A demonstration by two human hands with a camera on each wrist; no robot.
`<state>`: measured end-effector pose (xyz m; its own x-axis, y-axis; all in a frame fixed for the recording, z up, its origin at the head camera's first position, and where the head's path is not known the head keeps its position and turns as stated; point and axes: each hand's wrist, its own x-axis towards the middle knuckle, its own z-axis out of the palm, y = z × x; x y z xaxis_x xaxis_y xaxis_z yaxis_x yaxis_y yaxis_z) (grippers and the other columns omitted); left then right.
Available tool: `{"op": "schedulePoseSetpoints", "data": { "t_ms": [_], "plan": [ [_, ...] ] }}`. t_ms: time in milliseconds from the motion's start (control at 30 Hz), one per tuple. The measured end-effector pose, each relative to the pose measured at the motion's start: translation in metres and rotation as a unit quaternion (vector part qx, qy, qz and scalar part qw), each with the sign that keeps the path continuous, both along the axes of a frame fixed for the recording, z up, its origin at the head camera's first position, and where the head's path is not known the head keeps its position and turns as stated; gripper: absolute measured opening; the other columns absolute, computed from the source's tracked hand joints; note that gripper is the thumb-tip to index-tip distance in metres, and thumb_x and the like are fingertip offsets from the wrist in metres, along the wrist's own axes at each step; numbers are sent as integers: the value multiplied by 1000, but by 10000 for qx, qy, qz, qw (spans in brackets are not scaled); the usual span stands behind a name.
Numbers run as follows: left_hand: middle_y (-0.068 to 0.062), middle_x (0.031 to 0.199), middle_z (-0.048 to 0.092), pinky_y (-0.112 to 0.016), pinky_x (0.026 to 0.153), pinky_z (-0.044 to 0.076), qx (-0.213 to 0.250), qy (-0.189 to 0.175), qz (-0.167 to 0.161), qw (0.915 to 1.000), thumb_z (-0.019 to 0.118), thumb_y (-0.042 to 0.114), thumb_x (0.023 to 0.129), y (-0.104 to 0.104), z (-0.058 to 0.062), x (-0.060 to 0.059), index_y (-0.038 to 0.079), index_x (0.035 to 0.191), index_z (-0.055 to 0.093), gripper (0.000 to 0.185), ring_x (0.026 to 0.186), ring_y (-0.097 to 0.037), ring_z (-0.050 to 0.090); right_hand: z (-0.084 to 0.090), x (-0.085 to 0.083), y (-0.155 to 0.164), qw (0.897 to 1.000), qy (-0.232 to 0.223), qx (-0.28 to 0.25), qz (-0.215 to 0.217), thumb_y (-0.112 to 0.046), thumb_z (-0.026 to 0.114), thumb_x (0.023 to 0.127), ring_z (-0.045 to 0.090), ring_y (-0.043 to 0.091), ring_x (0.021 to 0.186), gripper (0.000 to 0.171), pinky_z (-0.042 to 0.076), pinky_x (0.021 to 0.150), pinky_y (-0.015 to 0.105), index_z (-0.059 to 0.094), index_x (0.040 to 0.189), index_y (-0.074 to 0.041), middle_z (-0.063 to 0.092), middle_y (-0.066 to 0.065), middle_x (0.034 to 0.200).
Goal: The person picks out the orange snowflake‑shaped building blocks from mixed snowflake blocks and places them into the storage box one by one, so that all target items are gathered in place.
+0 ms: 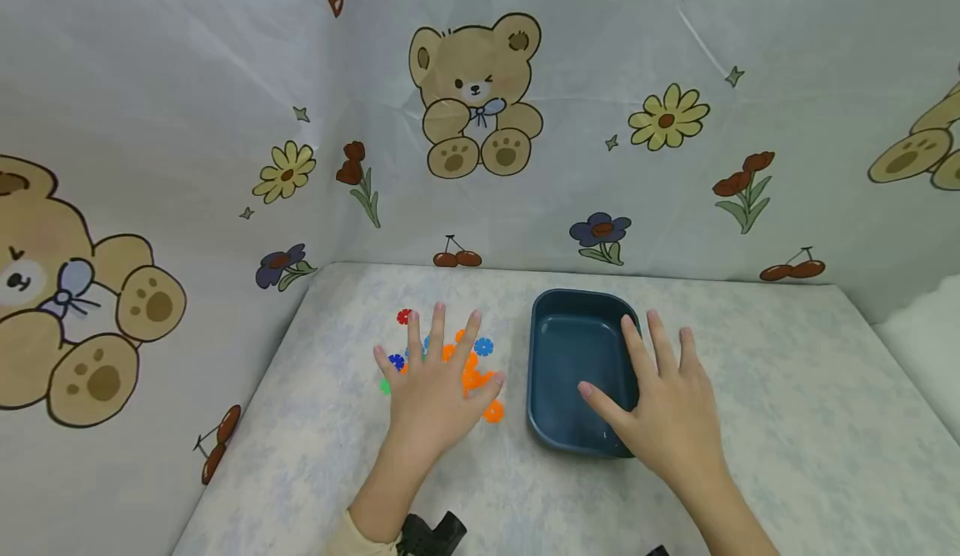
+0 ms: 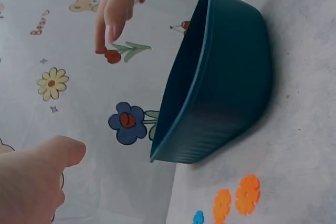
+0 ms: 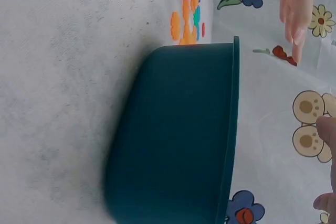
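Observation:
My left hand (image 1: 437, 396) is spread with straight fingers above a cluster of small flower-shaped plastic pieces, holding nothing. Orange pieces (image 1: 493, 411) lie by its thumb, and blue (image 1: 483, 347), red (image 1: 404, 316) and green (image 1: 386, 387) ones show around its fingers; the hand hides part of the cluster. A dark teal bin (image 1: 573, 443) stands upright on the table to the right of the pieces. Over the bin's right side hovers my right hand (image 1: 671, 410), fingers extended and apart, with nothing in it. In the left wrist view the bin's wall (image 2: 231, 72) rises beside a few orange pieces (image 2: 248, 194).
A pale mottled cloth covers the table (image 1: 795, 406). Behind it and on the left hangs a white curtain (image 1: 570, 64) printed with bears and flowers. A black wrist strap (image 1: 433, 534) is on the left wrist. White material (image 1: 926, 348) shows at the right edge.

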<state>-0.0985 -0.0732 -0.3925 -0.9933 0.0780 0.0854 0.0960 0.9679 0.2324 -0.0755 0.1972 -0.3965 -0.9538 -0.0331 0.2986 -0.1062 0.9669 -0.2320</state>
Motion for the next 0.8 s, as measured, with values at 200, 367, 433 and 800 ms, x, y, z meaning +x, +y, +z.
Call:
{"op": "schedulePoseSetpoints", "data": {
  "t_ms": [200, 367, 433, 800],
  "plan": [
    [-7, 167, 14, -73, 115, 10, 159, 184, -91, 9997, 51, 56, 96, -10, -14, -7, 41, 157, 20, 70, 155, -38, 8, -8, 4, 11, 9987, -441, -244, -19, -75, 62, 80, 22, 55, 144, 111, 29, 101, 76, 11, 161, -17, 14, 17, 166],
    [-13, 159, 35, -66, 109, 35, 473, 43, -263, 9985, 61, 39, 96, -13, -30, -18, 32, 153, 37, 62, 147, -43, 30, -25, 12, 22, 9945, -887, -543, -99, -75, 62, 80, 32, 54, 136, 117, 31, 100, 74, 5, 160, -13, 22, 24, 161],
    [-13, 151, 46, -62, 104, 42, 486, -32, -349, 9982, 63, 35, 95, -12, -39, -23, 29, 150, 43, 59, 139, -41, 42, -32, 15, 25, 9918, -1061, -701, -156, -75, 62, 80, 36, 54, 132, 118, 32, 98, 74, 4, 160, -10, 27, 28, 157],
    [1, 89, 54, -25, 63, 32, 210, 140, -1275, 9915, 74, 29, 90, -2, -75, -41, 24, 121, 70, 31, 75, -15, 40, -75, 23, 35, 9677, -1224, -2201, 129, -49, 80, 80, 45, 34, 109, 117, 45, 83, 48, 2, 160, -16, 35, 25, 132]
  ]
}}
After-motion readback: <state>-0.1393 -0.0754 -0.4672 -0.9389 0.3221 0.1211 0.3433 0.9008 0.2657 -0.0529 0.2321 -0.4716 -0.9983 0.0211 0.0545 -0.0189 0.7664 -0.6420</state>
